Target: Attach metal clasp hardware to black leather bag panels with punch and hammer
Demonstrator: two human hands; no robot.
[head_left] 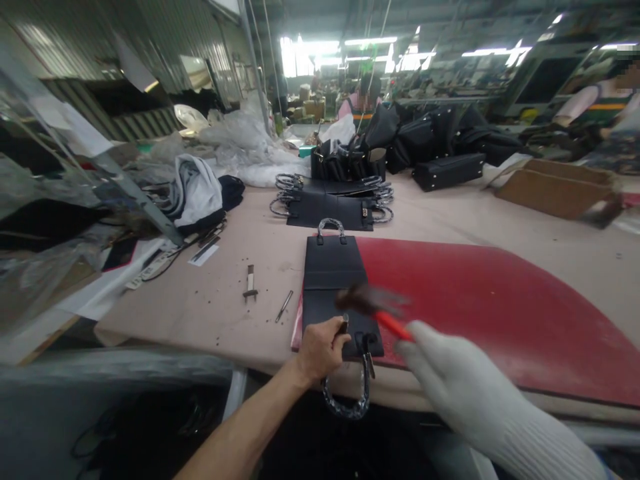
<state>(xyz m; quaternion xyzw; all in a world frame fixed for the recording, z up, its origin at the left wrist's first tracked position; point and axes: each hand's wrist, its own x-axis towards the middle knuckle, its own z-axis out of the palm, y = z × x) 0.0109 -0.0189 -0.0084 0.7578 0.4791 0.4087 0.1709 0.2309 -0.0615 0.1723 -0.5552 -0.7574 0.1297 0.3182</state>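
Note:
A flat black bag panel [335,267] lies on the red mat's left end, with a plastic-wrapped handle [331,227] at its far end and another handle [347,405] hanging over the table's front edge. My bare left hand [323,347] is closed around a small metal punch [345,320], held upright on the near part of the panel. The punch's lower end is hidden by my fingers. In a white knitted glove, my right hand [440,367] grips a hammer [393,323] by its red handle. The hammer's head is blurred and hangs just above and beside the punch.
Left of the panel lie a pronged metal tool [251,283] and a thin metal rod [284,307]. Behind are stacked black panels with wrapped handles [327,210], black bags [420,137] and a cardboard box [555,187]. The red mat [470,300] extends right. Two people are farther back.

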